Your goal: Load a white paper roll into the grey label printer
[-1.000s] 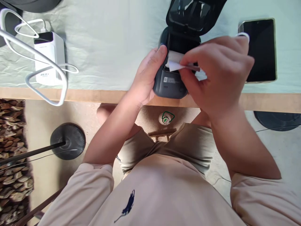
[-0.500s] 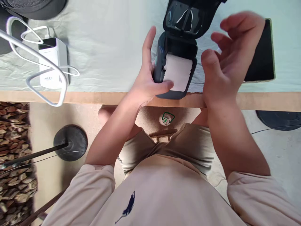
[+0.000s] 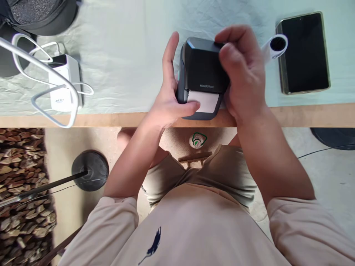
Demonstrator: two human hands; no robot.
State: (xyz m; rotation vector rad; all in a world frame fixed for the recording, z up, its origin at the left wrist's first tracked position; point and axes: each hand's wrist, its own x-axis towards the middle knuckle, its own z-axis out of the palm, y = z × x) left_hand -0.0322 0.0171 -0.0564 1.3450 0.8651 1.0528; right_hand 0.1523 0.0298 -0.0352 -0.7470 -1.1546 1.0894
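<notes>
A dark label printer marked NIIMBOT sits in my hands above the table's front edge, its lid folded down over the body. A strip of white label paper sticks out below the lid. My left hand grips the printer from its left side, with the thumb pressed over the paper and the index finger stretched up along the side. At the printer's right side, my right hand curls its thumb and fingers at the lid's edge; the palm side hides that part of the printer.
Right of my hands, a white roll with a dark end lies by a black-screened phone. At left are a white charger with a looping white cable and a black case. The wooden table edge runs in front.
The printer's lid has swung from open to down over the paper roll. My right hand has moved left from beside the phone onto the printer, uncovering the phone and white roll.
</notes>
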